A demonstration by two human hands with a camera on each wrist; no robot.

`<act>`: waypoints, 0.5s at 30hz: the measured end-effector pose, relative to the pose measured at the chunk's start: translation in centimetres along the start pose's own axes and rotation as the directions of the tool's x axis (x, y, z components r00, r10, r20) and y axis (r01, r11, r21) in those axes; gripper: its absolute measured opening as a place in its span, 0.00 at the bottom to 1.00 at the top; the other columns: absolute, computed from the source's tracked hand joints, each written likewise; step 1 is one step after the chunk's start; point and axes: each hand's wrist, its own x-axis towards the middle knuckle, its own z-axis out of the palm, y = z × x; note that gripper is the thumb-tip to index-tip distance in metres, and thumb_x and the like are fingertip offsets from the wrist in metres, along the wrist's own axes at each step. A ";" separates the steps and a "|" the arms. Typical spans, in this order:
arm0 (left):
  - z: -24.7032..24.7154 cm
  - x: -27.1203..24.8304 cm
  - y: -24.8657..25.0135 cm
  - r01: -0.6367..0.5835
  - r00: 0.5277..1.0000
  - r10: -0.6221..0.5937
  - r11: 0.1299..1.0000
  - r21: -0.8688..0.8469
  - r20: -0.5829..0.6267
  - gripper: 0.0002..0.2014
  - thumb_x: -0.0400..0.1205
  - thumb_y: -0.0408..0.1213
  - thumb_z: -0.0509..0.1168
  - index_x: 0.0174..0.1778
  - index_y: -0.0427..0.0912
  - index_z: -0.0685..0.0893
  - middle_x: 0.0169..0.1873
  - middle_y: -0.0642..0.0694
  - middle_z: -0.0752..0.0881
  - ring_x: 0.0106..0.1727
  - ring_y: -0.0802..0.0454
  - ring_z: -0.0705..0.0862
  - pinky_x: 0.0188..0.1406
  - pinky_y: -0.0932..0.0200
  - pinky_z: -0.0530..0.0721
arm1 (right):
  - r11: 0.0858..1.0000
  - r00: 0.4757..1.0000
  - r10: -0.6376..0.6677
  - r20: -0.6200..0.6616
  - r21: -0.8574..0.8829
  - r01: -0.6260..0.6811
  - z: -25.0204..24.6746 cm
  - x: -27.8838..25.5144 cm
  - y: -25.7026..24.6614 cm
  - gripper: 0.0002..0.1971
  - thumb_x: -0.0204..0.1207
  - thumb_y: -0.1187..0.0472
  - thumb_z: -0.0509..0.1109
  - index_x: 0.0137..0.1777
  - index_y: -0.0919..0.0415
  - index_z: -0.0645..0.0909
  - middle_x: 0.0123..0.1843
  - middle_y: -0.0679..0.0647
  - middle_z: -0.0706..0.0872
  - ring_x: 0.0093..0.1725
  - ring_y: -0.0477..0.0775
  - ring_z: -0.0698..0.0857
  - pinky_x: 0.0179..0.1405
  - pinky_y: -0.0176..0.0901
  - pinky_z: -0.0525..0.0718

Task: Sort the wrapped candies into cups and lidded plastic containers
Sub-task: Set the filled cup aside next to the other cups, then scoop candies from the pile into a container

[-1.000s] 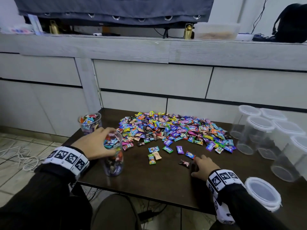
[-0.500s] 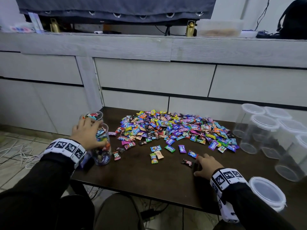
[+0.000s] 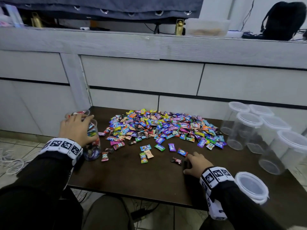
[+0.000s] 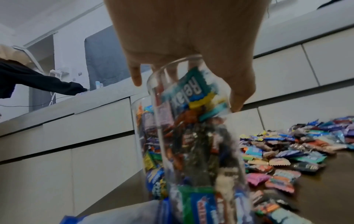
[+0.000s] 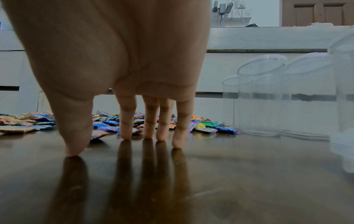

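A big heap of wrapped candies (image 3: 164, 128) covers the middle of the dark table (image 3: 149, 180); a few loose ones lie in front of it. My left hand (image 3: 78, 128) grips the rim of a clear cup (image 3: 93, 146) full of candies (image 4: 193, 136) at the table's left edge, from above. A second filled cup (image 3: 78, 112) stands right behind it. My right hand (image 3: 196, 161) rests on the table with straight fingertips (image 5: 126, 136) touching the wood, holding nothing, beside a dark-wrapped candy (image 3: 176, 161).
Several empty lidded clear containers (image 3: 249, 130) stand at the table's right side. Two stacked lids (image 3: 251, 186) lie near my right wrist. Grey cabinet fronts (image 3: 141, 75) rise behind the table. Cables lie on the tiled floor (image 3: 13, 156) at the left.
My left hand has carried the filled cup from the front left back toward the second cup at the table's left edge. The right hand has stayed put on the table.
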 end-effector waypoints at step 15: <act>1.6 -7.6 21.6 -0.606 0.618 0.740 0.663 -0.438 0.266 0.32 0.81 0.61 0.63 0.79 0.53 0.67 0.82 0.51 0.64 0.81 0.52 0.65 0.80 0.51 0.65 | 0.980 0.652 0.139 -0.746 0.198 0.018 -11.2 -5.8 8.8 0.15 0.74 0.58 0.71 0.60 0.60 0.80 0.60 0.60 0.81 0.62 0.61 0.77 0.61 0.52 0.75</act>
